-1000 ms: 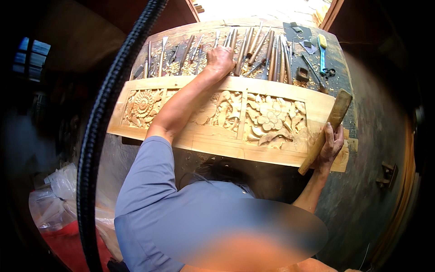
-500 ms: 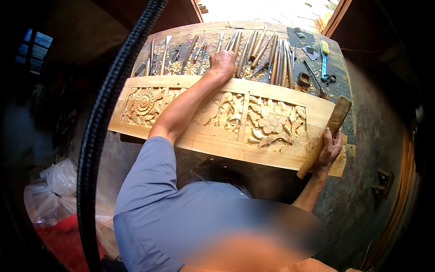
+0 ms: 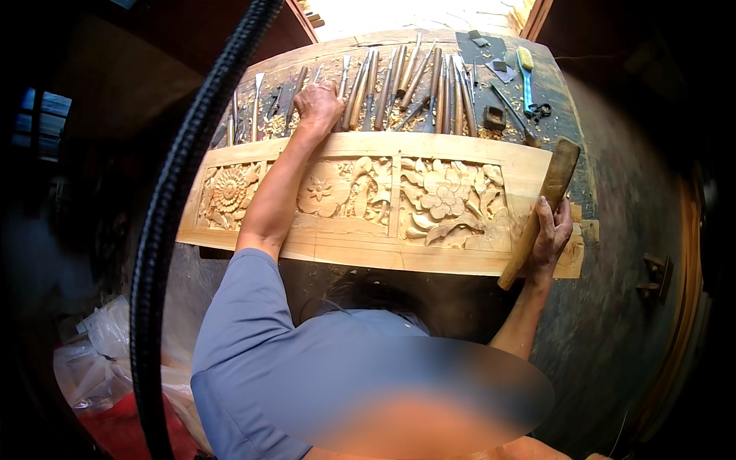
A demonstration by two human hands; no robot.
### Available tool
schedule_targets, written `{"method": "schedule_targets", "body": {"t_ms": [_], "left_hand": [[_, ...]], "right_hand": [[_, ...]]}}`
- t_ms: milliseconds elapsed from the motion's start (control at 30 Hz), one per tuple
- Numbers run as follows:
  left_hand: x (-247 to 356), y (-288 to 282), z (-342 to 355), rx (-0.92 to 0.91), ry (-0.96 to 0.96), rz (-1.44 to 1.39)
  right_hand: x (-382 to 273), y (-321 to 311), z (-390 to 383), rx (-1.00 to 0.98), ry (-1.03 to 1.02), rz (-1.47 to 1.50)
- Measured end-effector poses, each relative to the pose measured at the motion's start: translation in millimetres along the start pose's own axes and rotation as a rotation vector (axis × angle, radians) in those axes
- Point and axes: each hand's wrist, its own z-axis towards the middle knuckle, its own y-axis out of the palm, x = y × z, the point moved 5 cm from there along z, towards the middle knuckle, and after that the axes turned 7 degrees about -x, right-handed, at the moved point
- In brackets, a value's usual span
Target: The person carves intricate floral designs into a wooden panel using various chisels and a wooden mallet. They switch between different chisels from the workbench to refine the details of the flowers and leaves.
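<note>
My left hand (image 3: 320, 106) reaches over the panel's far edge into the row of carving chisels (image 3: 383, 92). Its knuckles are bent, but the fingertips and anything in them are hidden; a tool tip shows just beyond it. At the right end, my right hand (image 3: 553, 239) grips a thick, flat wooden mallet (image 3: 540, 212), held at a slant above the panel. Below my left forearm lies the long pale carved wood panel (image 3: 337, 249). It bears framed flower and leaf reliefs, and my forearm covers part of the carving.
A dark workbench (image 3: 307, 57) strewn with wood shavings carries the tools. Toward its right end are a blue-handled brush (image 3: 526, 80), a small dark square block (image 3: 494, 117) and dark scissors (image 3: 540, 110). Clear plastic bags (image 3: 103, 353) lie at lower left; a black braided cable (image 3: 157, 230) crosses the view.
My left hand has moved left along the chisel row, uncovering tools and more of the middle carving. My right hand keeps its grip on the mallet. The view has shifted slightly.
</note>
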Motion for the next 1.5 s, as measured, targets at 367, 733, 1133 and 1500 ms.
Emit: {"method": "schedule_targets", "body": {"t_ms": [367, 733, 1133, 1500], "left_hand": [[44, -28, -22, -0.041, 0.116, -0.110], [210, -3, -13, 0.037, 0.913, -0.019], [219, -17, -32, 0.153, 1.017, -0.033], [151, -39, -48, -0.437, 0.550, -0.497]], "right_hand": [[3, -3, 0, -0.005, 0.008, 0.021], [14, -9, 0, -0.014, 0.055, 0.069], [11, -8, 1, -0.004, 0.047, 0.009], [6, -8, -1, -0.004, 0.044, -0.005]]}}
